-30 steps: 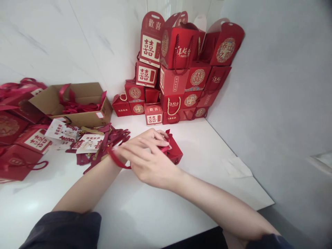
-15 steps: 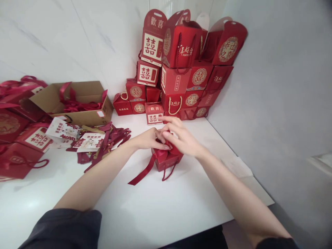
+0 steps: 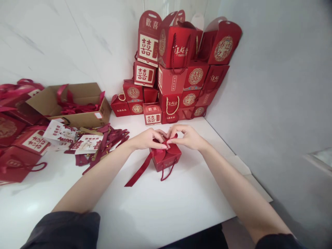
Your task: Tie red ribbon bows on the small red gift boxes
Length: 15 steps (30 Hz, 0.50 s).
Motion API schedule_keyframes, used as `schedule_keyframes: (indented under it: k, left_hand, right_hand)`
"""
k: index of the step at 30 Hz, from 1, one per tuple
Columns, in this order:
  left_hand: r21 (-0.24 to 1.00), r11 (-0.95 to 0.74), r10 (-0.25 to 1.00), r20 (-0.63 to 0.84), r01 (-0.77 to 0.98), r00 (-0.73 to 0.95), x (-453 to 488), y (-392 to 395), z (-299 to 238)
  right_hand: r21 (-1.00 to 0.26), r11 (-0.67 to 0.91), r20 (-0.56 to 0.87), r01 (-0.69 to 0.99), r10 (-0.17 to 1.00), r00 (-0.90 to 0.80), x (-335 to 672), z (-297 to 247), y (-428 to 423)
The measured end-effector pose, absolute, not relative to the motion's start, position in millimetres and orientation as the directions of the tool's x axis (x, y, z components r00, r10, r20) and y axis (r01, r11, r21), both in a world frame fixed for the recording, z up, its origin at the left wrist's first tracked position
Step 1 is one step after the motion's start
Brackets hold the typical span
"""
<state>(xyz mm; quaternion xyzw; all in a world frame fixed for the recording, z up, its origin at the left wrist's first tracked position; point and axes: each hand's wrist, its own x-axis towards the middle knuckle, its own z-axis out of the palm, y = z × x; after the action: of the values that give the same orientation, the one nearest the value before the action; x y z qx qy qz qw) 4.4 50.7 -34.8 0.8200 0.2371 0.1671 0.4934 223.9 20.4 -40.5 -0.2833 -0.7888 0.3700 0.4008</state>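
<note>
**Far left:** red gift boxes [image 3: 15, 129] with gold-printed panels lie heaped beside an open cardboard carton [image 3: 83, 120] holding loose red ribbons [image 3: 74, 109]. In front of the carton, printed cards [image 3: 89, 144] and a tangle of dark red tags [image 3: 114, 136] lie on the white worktop [image 3: 145, 207].

**Centre:** your left hand [image 3: 146, 139] and right hand [image 3: 186, 136] meet over a small red gift box [image 3: 167, 162], which sits on the worktop well apart from the piles. The fingers of both hands are closed, apparently pinching a red satin ribbon [image 3: 158, 153] at the box's top flaps; your fingertips partly hide the grip. A long tail of this ribbon trails toward your left, and a thin red cord handle [image 3: 166, 175] hangs down the front face.

Judged by its look, the box is light and stiff but would dent under pressure, and the satin is soft and likely to slip. The firmest hold is on the box's side walls.

**Right:** more red gift boxes [image 3: 178, 79] stand stacked in the corner against a grey wall [image 3: 264, 103].
</note>
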Motion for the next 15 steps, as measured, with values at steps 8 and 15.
schedule_keyframes:
  k: [8, 15]
  left_hand:
    - [0.926, -0.34, 0.587, 0.071, 0.166, 0.807, 3, 61, -48]
    - [0.92, -0.357, 0.6, 0.095, 0.16, 0.794, 3, 59, -49]
  right_hand:
    - [-0.381, 0.845, 0.607, 0.377, 0.536, -0.587, 230, -42, -19]
    - [-0.064, 0.862, 0.521, 0.503, 0.459, -0.72, 225, -34, -32]
